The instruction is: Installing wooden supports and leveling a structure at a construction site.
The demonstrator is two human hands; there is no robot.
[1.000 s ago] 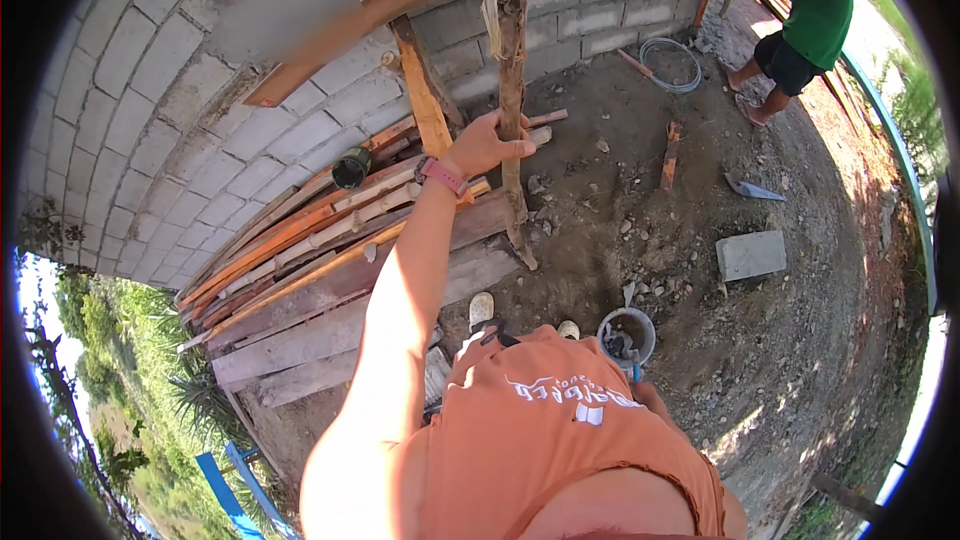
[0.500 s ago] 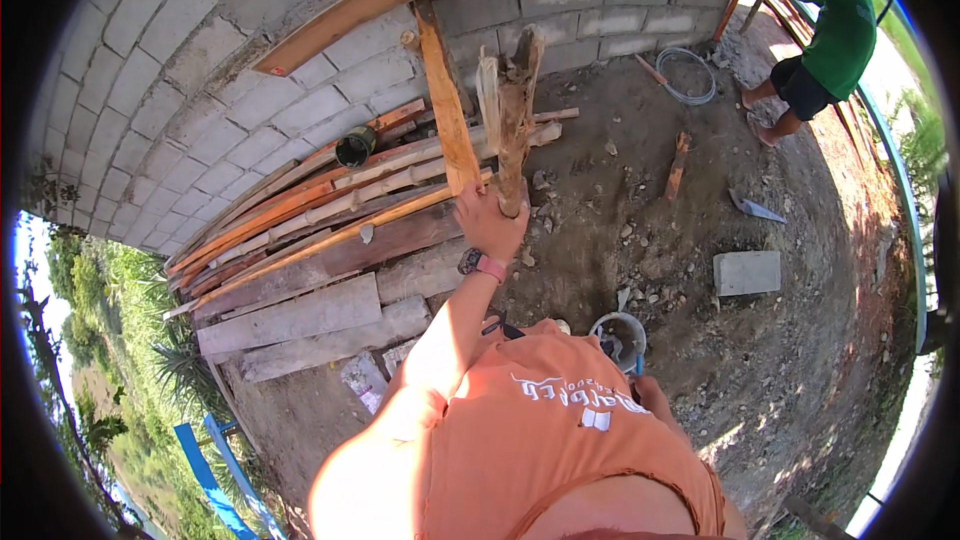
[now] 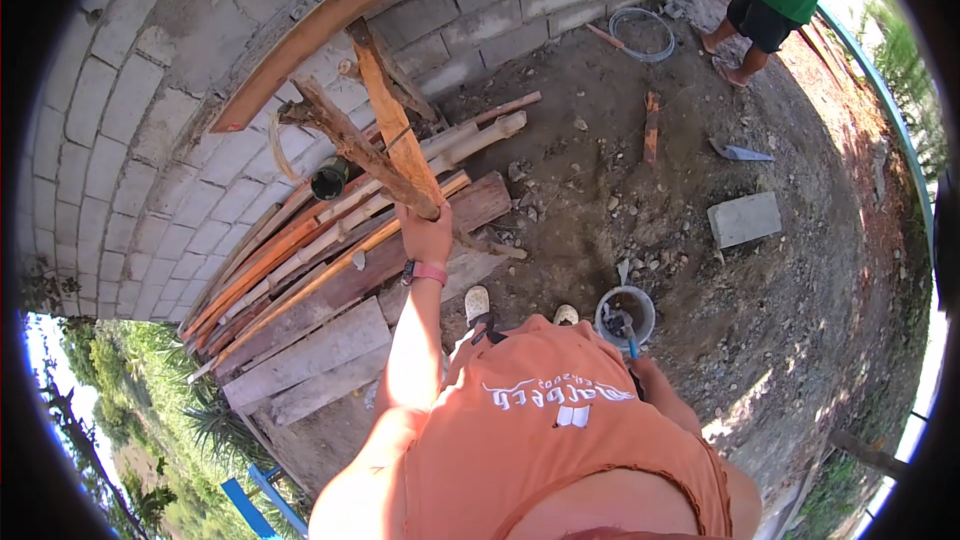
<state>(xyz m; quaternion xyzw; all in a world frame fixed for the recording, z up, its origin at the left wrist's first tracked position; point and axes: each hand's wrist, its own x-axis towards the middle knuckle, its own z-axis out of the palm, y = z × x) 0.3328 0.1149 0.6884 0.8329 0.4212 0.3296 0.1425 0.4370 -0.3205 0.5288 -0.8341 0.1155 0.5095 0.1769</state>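
Head view: your left hand (image 3: pixel 425 233) is closed around the lower end of a rough pole (image 3: pixel 365 155), beside an orange plank (image 3: pixel 392 120), both leaning toward the block wall (image 3: pixel 130 130) above the lumber pile (image 3: pixel 330 280). Your right hand (image 3: pixel 640 370) is mostly hidden by your shirt; grip cannot be told. It sits just beside a bucket (image 3: pixel 626 312).

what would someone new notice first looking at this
First, the left hand, mid-frame, closed around two rough wooden poles that rise toward a grey block wall. Below lies a stack of planks along the wall's foot. The right hand holds a tool beside a small bucket on bare dirt.
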